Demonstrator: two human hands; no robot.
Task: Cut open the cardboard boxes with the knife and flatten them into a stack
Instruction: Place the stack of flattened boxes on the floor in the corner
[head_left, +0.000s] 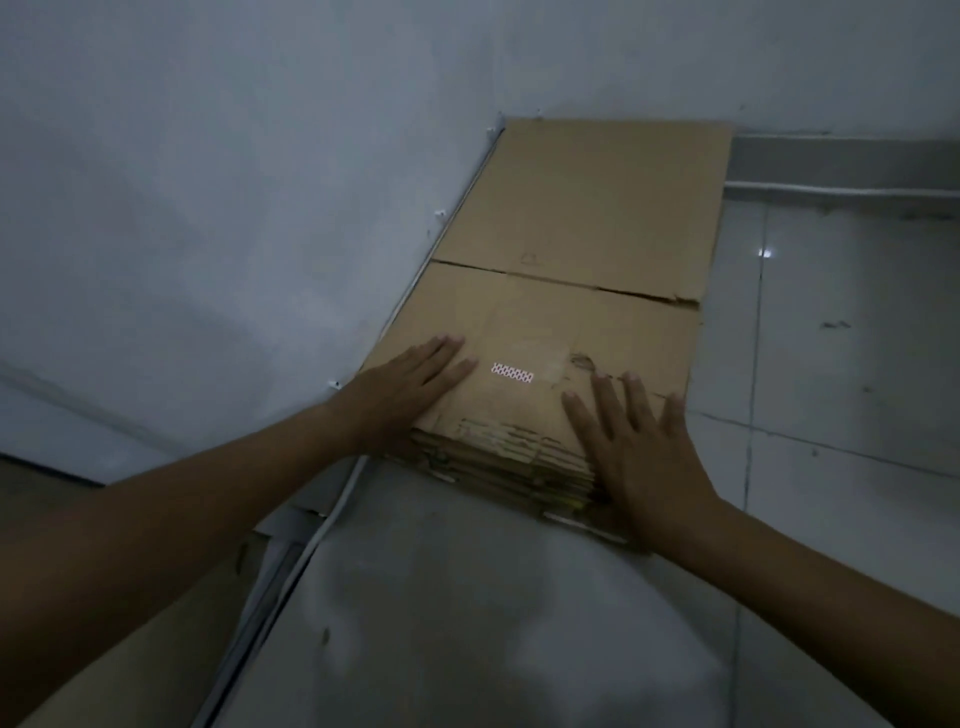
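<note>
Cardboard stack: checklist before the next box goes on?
1. Top sheet lies flat on the flattened cardboard stack: ok.
2. Stack's left edge runs along the wall: ok.
3. Layers flush at the near end: not ok, they look staggered and ragged.
4. Left hand free: ok, it rests flat on the top sheet with straight fingers and holds nothing.
5. Right hand free: ok, it is spread flat over the near right corner.
6. Knife safely placed: cannot tell, none is in view.
</note>
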